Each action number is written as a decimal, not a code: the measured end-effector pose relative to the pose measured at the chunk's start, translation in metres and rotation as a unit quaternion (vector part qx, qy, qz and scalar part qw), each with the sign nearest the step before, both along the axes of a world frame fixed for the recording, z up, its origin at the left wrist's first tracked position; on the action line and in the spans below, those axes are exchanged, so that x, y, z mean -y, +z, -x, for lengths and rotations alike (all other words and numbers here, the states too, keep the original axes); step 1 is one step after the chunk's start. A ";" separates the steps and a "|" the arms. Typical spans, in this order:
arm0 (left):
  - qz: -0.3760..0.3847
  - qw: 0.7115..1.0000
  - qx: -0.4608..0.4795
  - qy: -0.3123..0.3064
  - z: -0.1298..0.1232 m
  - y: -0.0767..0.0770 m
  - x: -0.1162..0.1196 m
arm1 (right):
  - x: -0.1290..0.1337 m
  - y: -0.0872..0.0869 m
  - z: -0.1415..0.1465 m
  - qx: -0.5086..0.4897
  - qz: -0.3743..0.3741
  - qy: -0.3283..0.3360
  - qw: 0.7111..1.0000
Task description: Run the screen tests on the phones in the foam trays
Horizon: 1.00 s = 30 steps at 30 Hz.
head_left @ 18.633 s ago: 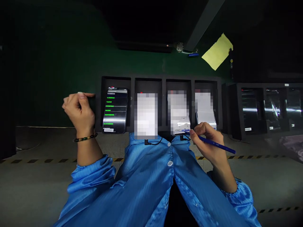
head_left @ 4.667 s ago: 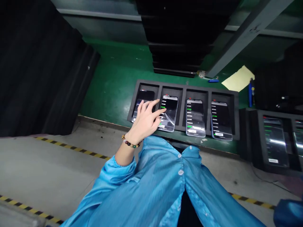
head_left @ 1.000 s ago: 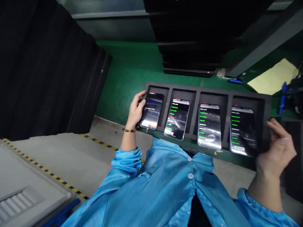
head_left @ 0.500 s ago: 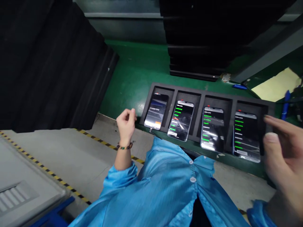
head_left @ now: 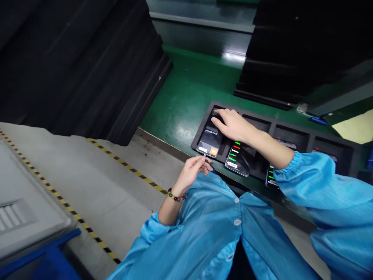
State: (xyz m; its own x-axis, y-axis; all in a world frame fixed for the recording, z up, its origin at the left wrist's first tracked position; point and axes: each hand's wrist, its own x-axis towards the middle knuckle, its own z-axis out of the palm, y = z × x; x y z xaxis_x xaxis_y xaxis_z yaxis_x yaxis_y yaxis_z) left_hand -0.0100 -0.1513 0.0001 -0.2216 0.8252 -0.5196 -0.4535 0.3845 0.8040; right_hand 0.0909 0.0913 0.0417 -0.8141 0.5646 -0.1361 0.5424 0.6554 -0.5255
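Observation:
The leftmost smartphone (head_left: 209, 139) lies in a compartment of a dark foam tray (head_left: 201, 130), its lower end towards me, with an orange button lit on its screen. My right hand (head_left: 231, 123) reaches across and grips its upper end, thumb over the screen; the other fingertips are partly hidden. Just below the phone's bottom edge, my left hand (head_left: 190, 173) pinches a small light-coloured plug (head_left: 204, 156) at the port. A second smartphone (head_left: 240, 159) showing green and red lines lies beside it. Two further phones are mostly covered by my right arm and sleeve.
Tall stacks of black trays stand at the left (head_left: 87, 70) and at the back right (head_left: 279, 58) of the green bench (head_left: 180, 93). A blue pen (head_left: 318, 121) and a yellow sheet (head_left: 357, 126) lie on the right. The bench's front edge runs close to my body.
My right hand has swung left from beside the rightmost phone onto the leftmost one. My left hand has moved right to that phone's bottom end. The view has shifted left.

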 end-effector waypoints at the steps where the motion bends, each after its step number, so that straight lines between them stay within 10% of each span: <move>1: -0.006 1.000 0.006 0.010 -0.001 -0.001 0.001 | -0.001 0.001 0.001 0.005 0.001 -0.018 1.000; 12: -0.027 0.998 0.019 0.048 -0.011 -0.002 0.018 | 0.016 0.018 0.008 0.027 0.069 -0.089 0.993; 25: -0.014 0.996 -0.020 -0.087 0.021 0.000 0.012 | 0.019 0.005 0.000 -0.007 0.044 -0.057 0.997; 30: 0.026 0.987 -0.069 -0.140 0.056 0.005 0.010 | 0.016 0.031 -0.036 -0.079 -0.021 -0.060 0.995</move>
State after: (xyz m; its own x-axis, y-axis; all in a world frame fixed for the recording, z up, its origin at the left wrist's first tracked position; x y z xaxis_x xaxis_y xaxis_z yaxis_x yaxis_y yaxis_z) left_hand -0.0655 -0.1609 0.0052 -0.0613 0.8376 -0.5429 -0.2112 0.5207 0.8272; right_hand 0.1268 0.0753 0.0724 -0.7504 0.6608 0.0150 0.5300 0.6151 -0.5837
